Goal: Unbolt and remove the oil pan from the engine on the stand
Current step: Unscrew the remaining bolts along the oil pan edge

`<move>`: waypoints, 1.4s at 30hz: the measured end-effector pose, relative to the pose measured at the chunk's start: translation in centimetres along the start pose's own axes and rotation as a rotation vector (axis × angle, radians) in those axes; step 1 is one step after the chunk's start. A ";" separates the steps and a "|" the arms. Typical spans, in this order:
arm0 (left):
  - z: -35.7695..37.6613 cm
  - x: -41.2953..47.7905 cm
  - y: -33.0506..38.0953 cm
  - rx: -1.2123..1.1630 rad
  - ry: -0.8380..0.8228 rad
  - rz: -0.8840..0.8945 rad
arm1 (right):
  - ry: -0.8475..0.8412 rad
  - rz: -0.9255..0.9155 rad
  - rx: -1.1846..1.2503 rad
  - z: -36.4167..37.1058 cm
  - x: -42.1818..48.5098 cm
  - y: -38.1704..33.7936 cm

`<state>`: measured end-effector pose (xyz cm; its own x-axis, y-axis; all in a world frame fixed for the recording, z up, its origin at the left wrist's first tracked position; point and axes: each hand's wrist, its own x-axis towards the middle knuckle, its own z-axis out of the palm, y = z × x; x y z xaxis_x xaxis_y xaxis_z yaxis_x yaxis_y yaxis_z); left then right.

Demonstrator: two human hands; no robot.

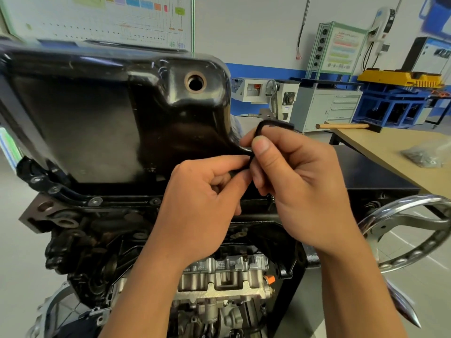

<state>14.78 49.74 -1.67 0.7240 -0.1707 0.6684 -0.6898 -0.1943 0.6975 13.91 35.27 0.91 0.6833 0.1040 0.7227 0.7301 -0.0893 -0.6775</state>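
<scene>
The black oil pan (102,113) sits on top of the upturned engine (219,276), its drain hole (195,82) open and facing me. Bolts (95,200) show along the pan's near flange. My left hand (202,203) and my right hand (292,186) meet at the pan's right corner. Both pinch a black rubber strip (273,125), which looks like a gasket or seal. It curls up over my right thumb and runs down between my fingers. Where the strip ends is hidden behind my hands.
A chrome handwheel (415,228) of the engine stand sticks out at the right. Behind it stands a wooden workbench (390,145) with a bag of small parts (424,157) and a wooden handle (341,126). Cabinets and machines line the back wall.
</scene>
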 end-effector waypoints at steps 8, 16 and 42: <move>-0.1 0.2 -0.2 -0.061 0.003 0.015 | 0.041 -0.054 0.040 -0.1 0.1 -0.3; -0.1 0.2 -0.2 -0.042 0.005 0.004 | 0.031 -0.016 0.082 0.1 0.1 -0.1; 0.2 0.1 0.1 -0.045 0.124 0.033 | 0.121 0.161 0.275 1.1 0.4 -0.9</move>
<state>14.85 49.48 -1.59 0.6957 -0.0549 0.7162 -0.7151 -0.1465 0.6835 13.51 36.44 1.67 0.7978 -0.0093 0.6029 0.5947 0.1774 -0.7841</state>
